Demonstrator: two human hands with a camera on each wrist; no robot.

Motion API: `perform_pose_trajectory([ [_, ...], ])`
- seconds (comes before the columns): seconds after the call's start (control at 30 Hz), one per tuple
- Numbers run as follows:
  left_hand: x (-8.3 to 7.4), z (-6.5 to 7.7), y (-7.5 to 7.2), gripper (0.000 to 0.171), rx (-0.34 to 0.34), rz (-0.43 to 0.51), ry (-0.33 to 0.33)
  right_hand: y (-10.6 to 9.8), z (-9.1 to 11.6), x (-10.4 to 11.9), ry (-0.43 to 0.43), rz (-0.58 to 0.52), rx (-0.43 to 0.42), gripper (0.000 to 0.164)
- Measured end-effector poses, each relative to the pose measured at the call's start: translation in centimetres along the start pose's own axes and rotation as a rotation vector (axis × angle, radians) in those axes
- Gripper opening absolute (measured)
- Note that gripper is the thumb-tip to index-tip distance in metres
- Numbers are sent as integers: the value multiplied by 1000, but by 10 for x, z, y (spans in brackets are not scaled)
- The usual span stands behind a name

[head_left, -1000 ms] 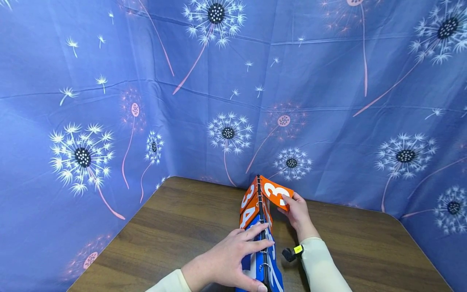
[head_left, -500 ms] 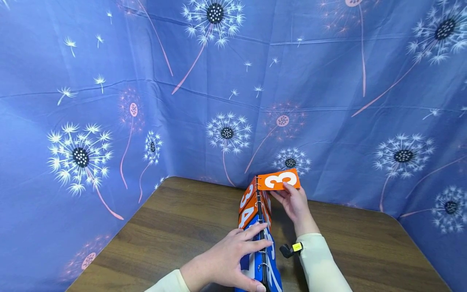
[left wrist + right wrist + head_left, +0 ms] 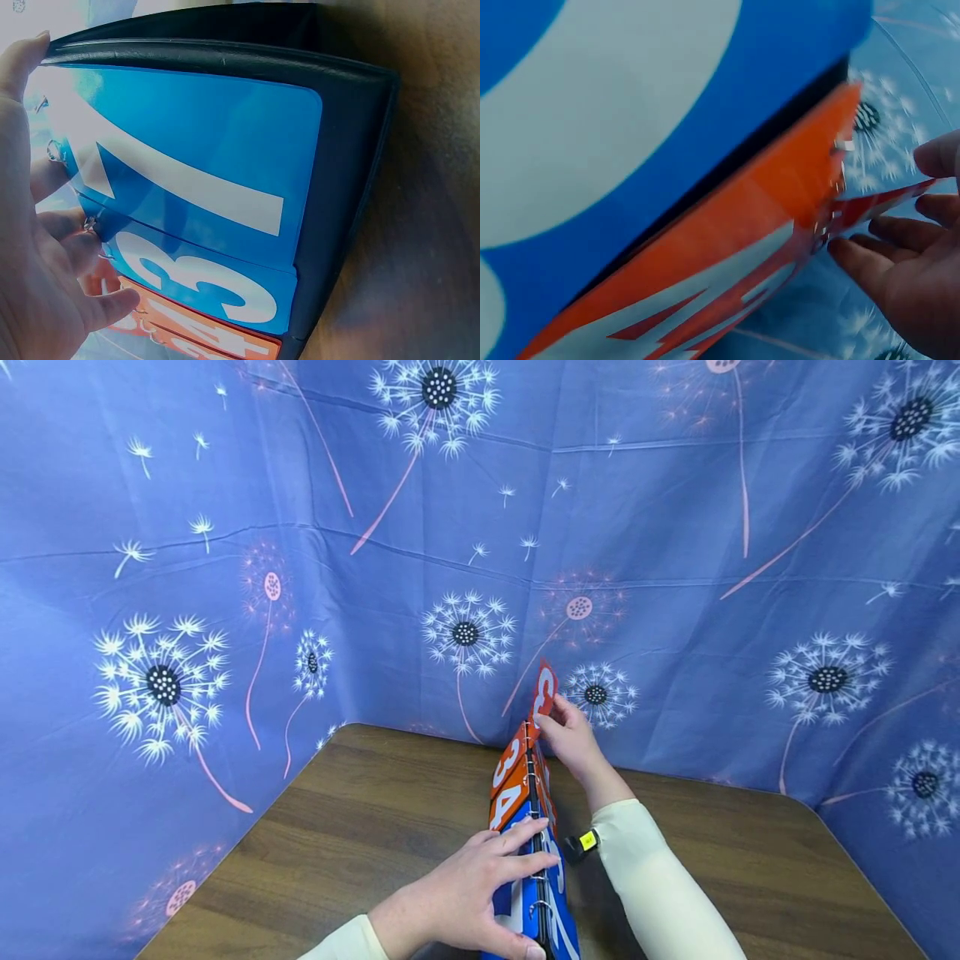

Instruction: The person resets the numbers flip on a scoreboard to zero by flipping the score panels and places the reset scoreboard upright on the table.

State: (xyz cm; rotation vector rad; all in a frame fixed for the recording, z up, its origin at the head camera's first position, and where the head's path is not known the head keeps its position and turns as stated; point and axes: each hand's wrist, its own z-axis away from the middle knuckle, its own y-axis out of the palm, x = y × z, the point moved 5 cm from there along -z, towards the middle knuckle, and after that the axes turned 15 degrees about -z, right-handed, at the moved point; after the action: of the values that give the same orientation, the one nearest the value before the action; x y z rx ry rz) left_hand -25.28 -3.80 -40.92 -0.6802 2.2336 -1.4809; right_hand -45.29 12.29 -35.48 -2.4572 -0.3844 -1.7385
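A flip scoreboard (image 3: 558,902) stands like a tent, with ringed number cards along its black top ridge. In the head view my left hand (image 3: 468,885) rests on its near end, fingers spread across the ridge. The left wrist view shows blue cards reading 7 and 3 (image 3: 217,277) below that hand (image 3: 45,262), on a black cover (image 3: 360,142). My right hand (image 3: 581,747) pinches an orange card (image 3: 544,685) with a white 3, raised nearly upright above the far end. From the right wrist, the card (image 3: 877,207) appears edge-on between thumb and fingers.
The scoreboard stands on a brown wood-grain table (image 3: 322,827). A blue dandelion-print cloth (image 3: 420,568) hangs behind and beside it. A small black device with a yellow tag (image 3: 588,841) sits by my right sleeve.
My right hand has lifted the orange 3 card from the right side, swinging it up and left to nearly upright over the ridge. My left hand has stayed in place.
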Motion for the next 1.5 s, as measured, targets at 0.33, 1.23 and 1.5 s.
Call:
perform_pose_trajectory([
  [0.33,-1,1,-1,85,-23,-34,7,39,-9,11,-47,607,190,52],
  [1.23,-1,0,-2,84,17,21,-8,61,-12,1,-18,1195,424,6],
  [1.5,0,0,0,83,33,50,-17,58,-14,1,18,1194,482,26],
])
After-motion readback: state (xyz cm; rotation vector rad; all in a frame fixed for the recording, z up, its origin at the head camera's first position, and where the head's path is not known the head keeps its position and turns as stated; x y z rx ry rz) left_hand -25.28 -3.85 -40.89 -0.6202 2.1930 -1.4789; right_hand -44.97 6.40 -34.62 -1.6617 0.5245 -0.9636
